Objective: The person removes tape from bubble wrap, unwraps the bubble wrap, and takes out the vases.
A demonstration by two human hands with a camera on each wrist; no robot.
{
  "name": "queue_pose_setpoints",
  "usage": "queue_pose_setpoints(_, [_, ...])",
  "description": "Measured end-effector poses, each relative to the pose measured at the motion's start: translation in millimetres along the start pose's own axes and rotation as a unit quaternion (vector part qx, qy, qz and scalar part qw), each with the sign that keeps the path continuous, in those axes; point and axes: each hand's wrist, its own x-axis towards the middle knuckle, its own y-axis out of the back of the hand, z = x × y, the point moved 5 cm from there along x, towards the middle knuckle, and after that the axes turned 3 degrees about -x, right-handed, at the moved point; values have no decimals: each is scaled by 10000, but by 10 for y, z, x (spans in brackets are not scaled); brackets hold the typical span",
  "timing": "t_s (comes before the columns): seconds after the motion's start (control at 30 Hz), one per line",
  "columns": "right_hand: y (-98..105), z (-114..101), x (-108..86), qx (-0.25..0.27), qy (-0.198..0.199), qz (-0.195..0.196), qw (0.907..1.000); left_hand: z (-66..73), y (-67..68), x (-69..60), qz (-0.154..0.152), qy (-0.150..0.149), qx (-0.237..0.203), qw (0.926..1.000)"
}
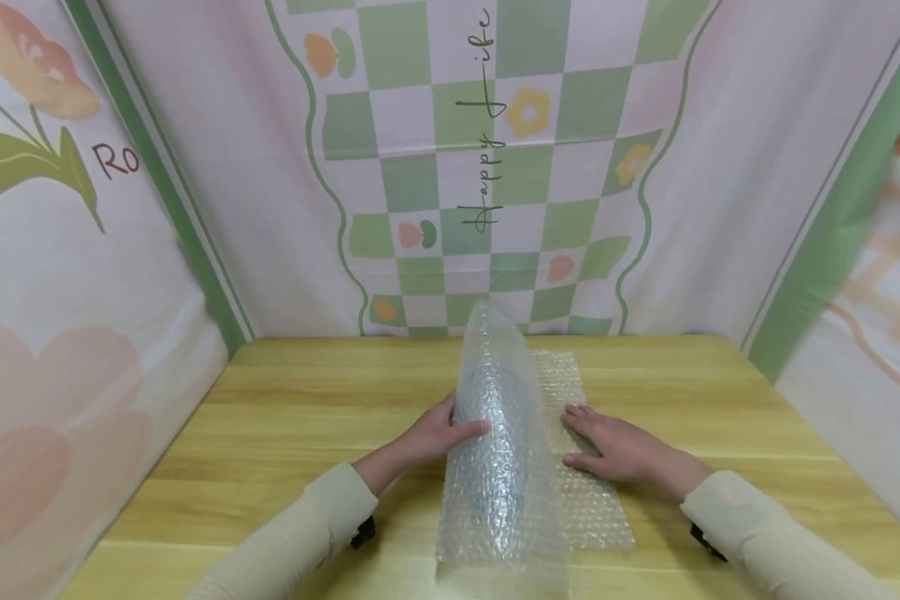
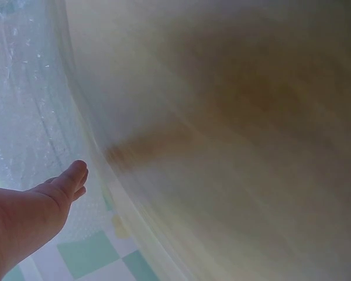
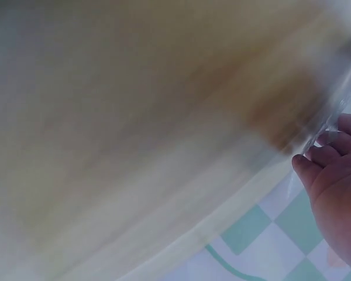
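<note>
A clear sheet of bubble wrap (image 1: 498, 450) stands curved up off the table, its top rising to a narrow rounded tip. Its right part (image 1: 596, 512) lies flat on the wood. A faint bluish tint shows through the curved part; what lies inside cannot be made out. My left hand (image 1: 437, 435) holds the curved part at its left side, thumb across the front and the other fingers mostly hidden behind. On the flat part rests my right hand (image 1: 621, 446), fingers extended and pointing left. In the right wrist view its fingertips touch the wrap's edge.
A wooden table (image 1: 322, 392) spreads under the wrap. Patterned cloth hangs behind it, with green and white checks (image 1: 465, 179), and more cloth (image 1: 97, 333) closes off both sides. Dark bands (image 1: 363, 532) sit at both wrists.
</note>
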Motion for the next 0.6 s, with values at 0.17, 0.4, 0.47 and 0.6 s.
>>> queue_pose_setpoints(0.17, [-8, 14, 5, -35, 23, -73, 10000, 16, 0, -7, 32, 10, 63, 10000])
queue_pose_setpoints(0.4, [-5, 26, 6, -4, -2, -81, 10000, 27, 2, -6, 33, 36, 45, 10000])
queue_pose_setpoints(0.47, [-8, 25, 5, 8, -2, -79, 10000, 29, 1, -9, 1, 45, 37, 10000])
queue_pose_setpoints(0.6, [-21, 31, 4, 21, 1, -59, 10000, 23, 3, -10, -59, 41, 40, 10000])
